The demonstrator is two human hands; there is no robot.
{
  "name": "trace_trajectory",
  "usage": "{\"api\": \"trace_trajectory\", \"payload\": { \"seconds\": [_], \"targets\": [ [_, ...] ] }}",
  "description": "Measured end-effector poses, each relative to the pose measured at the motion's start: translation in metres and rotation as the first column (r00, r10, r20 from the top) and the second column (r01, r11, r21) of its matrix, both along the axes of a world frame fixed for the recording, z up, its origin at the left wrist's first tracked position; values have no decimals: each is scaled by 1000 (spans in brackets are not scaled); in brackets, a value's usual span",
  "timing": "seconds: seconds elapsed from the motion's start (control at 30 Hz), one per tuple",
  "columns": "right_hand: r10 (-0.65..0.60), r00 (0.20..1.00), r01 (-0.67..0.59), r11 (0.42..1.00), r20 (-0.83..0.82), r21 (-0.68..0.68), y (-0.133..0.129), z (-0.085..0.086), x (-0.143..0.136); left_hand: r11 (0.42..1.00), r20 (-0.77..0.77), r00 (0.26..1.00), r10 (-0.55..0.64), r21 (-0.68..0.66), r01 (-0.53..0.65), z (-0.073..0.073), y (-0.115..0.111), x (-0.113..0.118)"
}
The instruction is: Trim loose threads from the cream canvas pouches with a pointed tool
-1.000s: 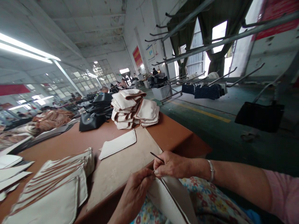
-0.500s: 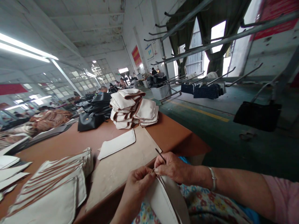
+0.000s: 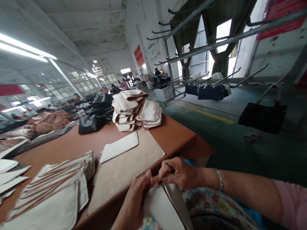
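Note:
A white leather-like bag piece [image 3: 158, 204] with a stitched edge and brown inside lies over my lap, its top corner up between my hands. My left hand [image 3: 137, 191] pinches that corner, thumb and fingers pressed together. Curled close beside it, my right hand [image 3: 176, 174] grips a thin dark stick-like tool [image 3: 169, 166], mostly hidden by the fingers. The fingertips of both hands meet at the piece's corner, where the tool's lower end is out of sight. A floral cloth [image 3: 211, 204] covers my lap under the piece.
On the brown-covered table [image 3: 64, 147] lie a beige board [image 3: 129, 163], a single white piece [image 3: 120, 147], a row of overlapping white pieces [image 3: 52, 188], a tall white stack [image 3: 136, 110] and black bags [image 3: 92, 123]. A metal hook rack [image 3: 203, 52] stands right.
My right hand has tilted and curled in, so the dark tool no longer sticks up above the fingers. My left thumb has lifted and the white piece has turned slightly.

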State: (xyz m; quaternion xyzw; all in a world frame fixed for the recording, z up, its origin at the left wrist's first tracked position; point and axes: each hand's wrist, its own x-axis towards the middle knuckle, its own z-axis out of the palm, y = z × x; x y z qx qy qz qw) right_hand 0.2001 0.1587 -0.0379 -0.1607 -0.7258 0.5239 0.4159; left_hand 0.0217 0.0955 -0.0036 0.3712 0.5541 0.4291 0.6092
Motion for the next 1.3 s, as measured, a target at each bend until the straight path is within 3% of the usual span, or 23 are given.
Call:
{"api": "trace_trajectory", "payload": {
  "seconds": [0.13, 0.23, 0.3, 0.37, 0.47, 0.57, 0.73, 0.83, 0.93, 1.0, 1.1, 1.3],
  "targets": [
    [-30, 997, 51, 951, -72, 304, 5, -3, 2, 988, 180, 978, -105, -91, 123, 8, -1, 7],
    [-49, 993, 99, 850, -110, 518, 5, -4, 2, 985, 178, 976, -123, -99, 142, 6, 0, 5],
    [-47, 993, 99, 816, -104, 569, 4, -5, 3, 986, 147, 981, -129, -86, 143, 3, 0, 1],
    [-39, 997, 67, 870, -67, 489, 2, -4, 7, 986, 82, 986, -144, -67, 150, 0, -1, -2],
    [22, 998, -30, 991, 61, 133, 3, 4, 13, 985, -65, 983, -169, 11, 170, 1, -3, -4],
    [119, 975, -109, 992, 188, -62, 12, 17, 18, 970, -200, 961, -191, 113, 216, 9, -3, -1],
    [290, 901, -277, 957, 322, -84, 23, 30, 12, 936, -416, 890, -185, 200, 288, 24, -5, 3],
    [361, 909, -300, 913, 206, -276, 19, 23, 7, 946, -300, 936, -184, 204, 251, 20, -8, 2],
    [395, 918, -336, 795, 12, -505, 11, 13, 4, 975, 26, 985, -170, 150, 164, 7, -9, 1],
    [376, 926, -336, 769, -40, -544, 7, 9, 4, 987, 196, 971, -140, 101, 122, -2, -8, 1],
    [377, 926, -320, 795, 6, -515, 7, 9, 5, 997, 244, 967, -69, 60, 56, -7, -7, 2],
    [331, 937, -268, 885, 110, -379, 13, 16, 5, 999, 191, 980, -48, 7, 48, 3, -10, 7]
  ]
}}
